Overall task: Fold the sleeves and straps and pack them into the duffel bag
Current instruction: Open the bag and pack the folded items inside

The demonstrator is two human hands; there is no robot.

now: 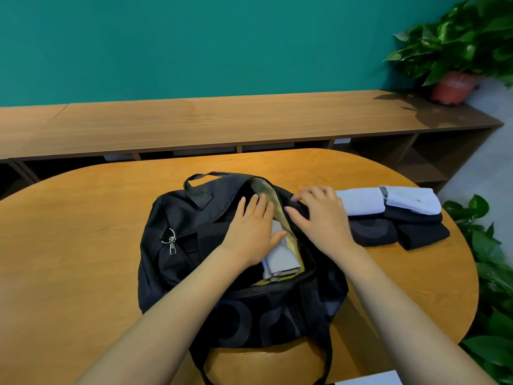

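Left hand (249, 232) flat and right hand (319, 218) spread, both gripping nothing, at the open mouth of the duffel bag (166, 262), folded stack (388, 218) waiting just right of it, grey folded piece (280, 259) pressed inside, so packing looks under way and the next move calls for a reach right for another.

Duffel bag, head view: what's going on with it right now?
A person is packing the black duffel bag, which lies unzipped on the wooden table. The left hand presses flat on a folded grey piece inside the opening. The right hand rests on the bag's right edge. More folded pieces, light and dark, lie on the table to the right of the bag, not yet packed.
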